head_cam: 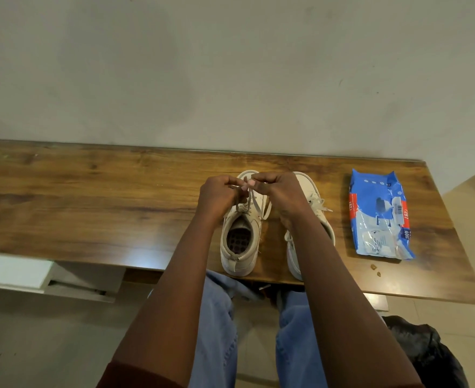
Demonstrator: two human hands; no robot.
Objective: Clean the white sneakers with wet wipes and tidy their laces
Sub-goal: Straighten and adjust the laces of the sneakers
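Both hands meet above the front half of the left sneaker [240, 247], which stands on the wooden worktop [90, 205] with its heel opening towards the person. The left hand [219, 196] has its fingers curled in and pinches the lace [254, 203] at the fingertips. The right hand [281, 197] is curled the same way and pinches the lace just beside it, so the two sets of fingertips almost touch. Strands of the lace hang from the pinch down to the eyelets below the hands.

The right sneaker [304, 182] stands just beside the first, under the right hand and wrist. Its toe shows past the knuckles and its tied bow [318, 204] sticks out to the right of the hand.

Well to the right of the right hand, a blue, white and red pack of wet wipes [379, 217] lies flat on the worktop. Two small brown crumbs [374, 268] sit near the pack's near end.

Below the forearms are blue jeans [216, 317], and a dark bag [426, 351] lies on the floor at the right.
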